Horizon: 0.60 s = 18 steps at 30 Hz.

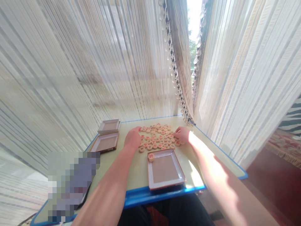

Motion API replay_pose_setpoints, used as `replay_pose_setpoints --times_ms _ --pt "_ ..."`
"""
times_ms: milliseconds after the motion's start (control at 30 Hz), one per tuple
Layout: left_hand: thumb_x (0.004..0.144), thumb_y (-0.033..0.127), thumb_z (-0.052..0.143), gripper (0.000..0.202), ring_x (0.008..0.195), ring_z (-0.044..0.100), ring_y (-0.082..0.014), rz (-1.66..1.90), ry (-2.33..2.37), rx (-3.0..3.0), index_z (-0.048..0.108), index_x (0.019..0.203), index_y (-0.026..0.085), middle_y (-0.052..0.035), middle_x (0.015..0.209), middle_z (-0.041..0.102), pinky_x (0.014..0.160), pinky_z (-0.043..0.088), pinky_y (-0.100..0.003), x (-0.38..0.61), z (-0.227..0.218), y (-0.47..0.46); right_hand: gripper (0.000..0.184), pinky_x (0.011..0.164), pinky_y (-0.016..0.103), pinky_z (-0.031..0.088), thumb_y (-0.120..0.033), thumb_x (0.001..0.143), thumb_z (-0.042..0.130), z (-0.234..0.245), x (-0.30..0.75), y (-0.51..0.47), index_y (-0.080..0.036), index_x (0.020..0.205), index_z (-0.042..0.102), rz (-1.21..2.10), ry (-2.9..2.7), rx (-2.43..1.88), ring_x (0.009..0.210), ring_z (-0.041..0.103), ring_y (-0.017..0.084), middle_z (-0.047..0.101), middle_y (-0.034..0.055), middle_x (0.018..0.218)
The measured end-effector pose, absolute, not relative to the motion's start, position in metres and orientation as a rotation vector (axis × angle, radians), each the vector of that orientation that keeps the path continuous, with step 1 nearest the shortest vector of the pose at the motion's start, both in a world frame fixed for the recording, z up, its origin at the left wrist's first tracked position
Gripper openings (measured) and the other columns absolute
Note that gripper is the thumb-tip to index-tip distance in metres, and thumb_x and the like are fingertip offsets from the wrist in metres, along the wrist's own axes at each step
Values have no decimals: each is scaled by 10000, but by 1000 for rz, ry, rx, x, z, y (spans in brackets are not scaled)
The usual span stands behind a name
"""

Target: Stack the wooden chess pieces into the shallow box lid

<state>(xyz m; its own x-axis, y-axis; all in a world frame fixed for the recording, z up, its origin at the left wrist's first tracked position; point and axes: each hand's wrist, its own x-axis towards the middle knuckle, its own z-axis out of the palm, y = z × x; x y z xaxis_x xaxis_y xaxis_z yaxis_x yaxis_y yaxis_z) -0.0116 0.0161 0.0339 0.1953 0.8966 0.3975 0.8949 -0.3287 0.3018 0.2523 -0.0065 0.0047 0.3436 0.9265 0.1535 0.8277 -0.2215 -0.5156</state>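
Many round wooden xiangqi pieces (160, 137), marked with red and dark characters, are spread over the middle of the table. My left hand (133, 138) rests at their left edge, fingers curved toward the pieces. At their right edge, my right hand (182, 135) has its fingers bent beside the outermost pieces. Whether either hand grips a piece is hidden by the fingers and the distance. Nearer to me lies a shallow box tray (184, 180) with a brown bottom and pale walls. One xiangqi piece (151, 157) with a red character sits in its far left corner.
Two more shallow boxes, a brown-edged one (115, 147) and a pale one (118, 129), stand at the left edge. A pixelated device (77, 185) lies front left. The pale table (136, 179) has a blue rim; striped curtains (131, 62) hang behind it.
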Motion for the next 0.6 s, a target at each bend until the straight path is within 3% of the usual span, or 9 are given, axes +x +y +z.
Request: replay_pose_setpoints --times_ms 100,233,367,600 --pt "789 51 378 423 1034 567 -207 840 1898 2375 588 1133 180 -75 1127 631 913 432 -302 -17 37 18 218 613 215 432 -256 703 591 9 241 -10 -187 897 664 257 -1599 -2050 730 613 147 689 27 858" --pt "737 40 408 436 959 596 -208 796 1929 2321 634 1069 209 -69 1067 654 828 463 -294 -22 38 20 253 711 247 424 -172 713 535 14 229 -13 -182 937 653 197 -1694 -2027 874 594 184 664 59 983" --pt "649 3 429 458 851 626 -200 755 1900 2152 675 977 205 -55 960 684 718 482 -279 -25 40 19 244 777 272 414 -158 725 501 17 225 -17 -187 888 680 181 -1745 -2017 926 573 206 646 71 997" --pt "662 0 403 441 990 604 -168 990 1729 1822 670 967 172 -58 991 684 668 486 -202 -33 50 20 260 904 274 359 -136 755 473 16 210 -29 -213 879 689 -1 -1883 -1720 968 513 182 639 40 990"
